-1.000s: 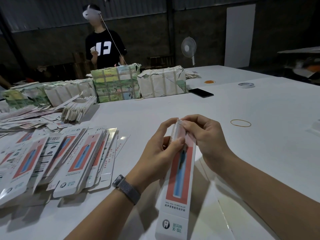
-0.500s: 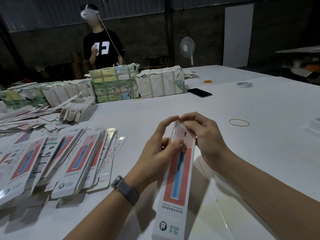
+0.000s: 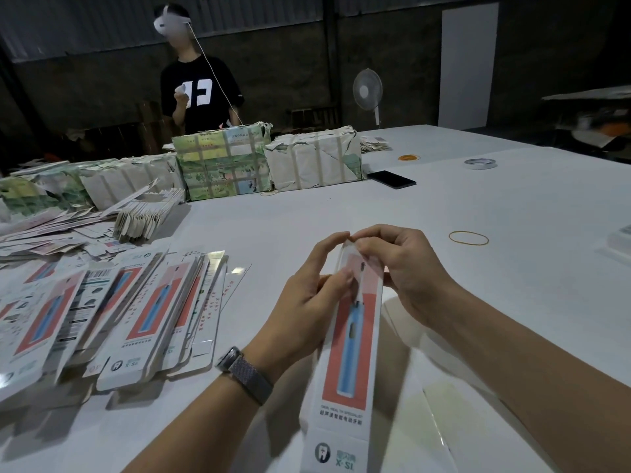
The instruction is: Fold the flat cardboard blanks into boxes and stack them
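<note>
Dim warehouse walls frame a broad white counter [image 3: 444,213], and along its far edge sit wrapped bundles [image 3: 222,162] bound with tape, a second person [image 3: 201,93] standing behind them and a fan [image 3: 367,88] off to the side. Down the left of the counter sprawls a loose heap of flat blanks [image 3: 112,308], overlapping like spilled cards, printed red with a blue toothbrush. Now to the action, front and centre: one long, narrow box [image 3: 351,336] is up off the counter, held nearly lengthwise away from the person, near end low in the picture, far end up between both hands. Left hand [image 3: 307,302] wraps the side of the box, thumb pressed on the printed face, forefinger reaching up to the top edge. Right hand [image 3: 403,274] has its fingers [image 3: 367,244] curled and pinching at that same far end, where the closing flap looks to be getting tucked. This thing should be featherweight, thin glossy card, so slick under the thumb and easy to crease or crush if squeezed mid-span. Best hold, by my reckoning, is along the folded long edges, where the walls are stiffest, with light fingertip pressure on the flap only. Smaller bits sit well apart: a phone [image 3: 392,179], a tape roll [image 3: 479,163], a rubber band [image 3: 468,238].
</note>
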Tool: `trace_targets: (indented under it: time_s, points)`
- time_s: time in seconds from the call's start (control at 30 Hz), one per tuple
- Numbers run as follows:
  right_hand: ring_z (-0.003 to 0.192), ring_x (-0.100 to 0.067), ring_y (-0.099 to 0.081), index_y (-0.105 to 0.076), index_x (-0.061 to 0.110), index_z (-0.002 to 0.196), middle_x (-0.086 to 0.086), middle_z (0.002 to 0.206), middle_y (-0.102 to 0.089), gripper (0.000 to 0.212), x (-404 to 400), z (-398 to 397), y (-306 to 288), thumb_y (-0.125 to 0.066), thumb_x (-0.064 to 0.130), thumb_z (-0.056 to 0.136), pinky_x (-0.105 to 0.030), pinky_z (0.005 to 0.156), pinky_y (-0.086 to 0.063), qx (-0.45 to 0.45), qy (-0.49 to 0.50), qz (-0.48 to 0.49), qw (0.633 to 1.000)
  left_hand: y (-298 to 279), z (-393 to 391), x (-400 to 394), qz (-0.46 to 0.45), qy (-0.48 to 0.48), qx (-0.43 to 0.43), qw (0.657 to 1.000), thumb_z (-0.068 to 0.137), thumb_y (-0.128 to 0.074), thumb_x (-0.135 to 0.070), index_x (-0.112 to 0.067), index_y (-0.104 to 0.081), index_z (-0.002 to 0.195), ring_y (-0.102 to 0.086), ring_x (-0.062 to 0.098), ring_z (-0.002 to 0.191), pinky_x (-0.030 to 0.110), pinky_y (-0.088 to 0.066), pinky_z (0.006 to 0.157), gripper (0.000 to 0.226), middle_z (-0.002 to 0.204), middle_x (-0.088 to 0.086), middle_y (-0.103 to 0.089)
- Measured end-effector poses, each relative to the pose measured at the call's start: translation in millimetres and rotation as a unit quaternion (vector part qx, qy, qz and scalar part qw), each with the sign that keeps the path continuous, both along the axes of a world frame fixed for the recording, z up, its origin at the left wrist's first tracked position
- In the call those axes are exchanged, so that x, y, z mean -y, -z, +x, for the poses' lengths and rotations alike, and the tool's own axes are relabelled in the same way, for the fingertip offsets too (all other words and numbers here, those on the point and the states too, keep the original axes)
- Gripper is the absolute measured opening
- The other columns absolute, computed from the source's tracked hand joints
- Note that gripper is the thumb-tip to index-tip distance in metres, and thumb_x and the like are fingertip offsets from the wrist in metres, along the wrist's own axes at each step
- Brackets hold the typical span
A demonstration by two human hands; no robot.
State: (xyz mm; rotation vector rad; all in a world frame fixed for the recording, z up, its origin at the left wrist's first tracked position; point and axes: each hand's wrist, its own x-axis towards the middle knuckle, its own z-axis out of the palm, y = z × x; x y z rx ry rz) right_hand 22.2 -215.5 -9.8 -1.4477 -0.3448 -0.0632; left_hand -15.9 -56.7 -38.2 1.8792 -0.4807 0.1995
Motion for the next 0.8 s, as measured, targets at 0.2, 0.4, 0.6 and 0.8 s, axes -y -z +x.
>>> trace_targets:
  time_s: [0.2, 0.4, 0.6, 0.8]
  points:
    - [0.058, -0.008, -0.061, -0.075, 0.025, 0.069, 0.004, 0.067, -0.066, 0.037, 1.3, -0.5, 1.1, -0.055, 0.009, 0.097, -0.021, 0.052, -0.05, 0.003, -0.036, 0.008, 0.999, -2.0, 2.6, -0.8, -0.013, 0.004, -0.002, 1.0, 0.094, -0.048, -0.047, -0.055, -0.041, 0.121, -0.076, 0.021, 0.075, 0.026, -0.059, 0.066, 0.028, 0.09, -0.008, -0.075]
    - [0.07, -0.013, -0.068, -0.071, 0.031, 0.094, 0.002, 0.088, -0.069, 0.012, -3.6, -1.6, 8.4, -0.06, 0.029, 0.091, -0.025, 0.06, -0.056, 0.019, -0.043, 0.021, 0.999, -6.1, 4.6, -2.4, -0.033, -0.019, 0.023, 0.999, 0.094, -0.047, -0.044, -0.058, -0.042, 0.111, -0.075, 0.022, 0.074, 0.028, -0.06, 0.066, 0.023, 0.086, -0.007, -0.075]
    - [0.074, -0.024, -0.072, -0.055, 0.026, 0.106, -0.008, 0.094, -0.068, 0.018, -6.1, -2.5, 15.0, -0.067, 0.027, 0.092, -0.033, 0.063, -0.06, 0.044, -0.047, 0.007, 0.998, -5.7, 4.9, -5.2, -0.072, -0.044, 0.055, 0.995, 0.094, -0.049, -0.043, -0.053, -0.043, 0.114, -0.075, 0.024, 0.076, 0.031, -0.06, 0.068, 0.023, 0.087, -0.003, -0.075]
    - [0.07, -0.026, -0.07, -0.058, 0.014, 0.095, -0.011, 0.087, -0.066, 0.032, -4.9, -3.4, 13.1, -0.071, 0.033, 0.072, -0.041, 0.063, -0.06, 0.036, -0.044, 0.047, 0.997, -4.7, 3.6, -4.5, -0.059, -0.042, 0.05, 0.996, 0.095, -0.047, -0.045, -0.054, -0.04, 0.121, -0.075, 0.019, 0.078, 0.028, -0.06, 0.068, 0.028, 0.089, -0.008, -0.074]
